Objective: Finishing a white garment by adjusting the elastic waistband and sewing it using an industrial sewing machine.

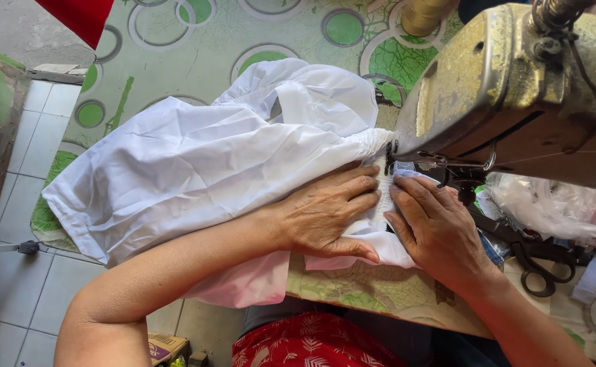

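A bunched white cloth (196,170) lies across the sewing table, its gathered edge under the presser foot (387,163) of an old metal sewing machine (515,95). My left hand (328,214) lies flat on the cloth just left of the foot, fingers pointing at it. My right hand (434,228) presses flat on the cloth right of the seam, fingertips near the needle. Both hands pin the fabric down rather than gripping it.
The table (196,47) has a green and white circle-patterned cover. Black scissors (539,261) and crumpled clear plastic (556,204) lie at the right of the machine. A thread spool (423,15) stands behind. A tiled floor (26,272) lies to the left.
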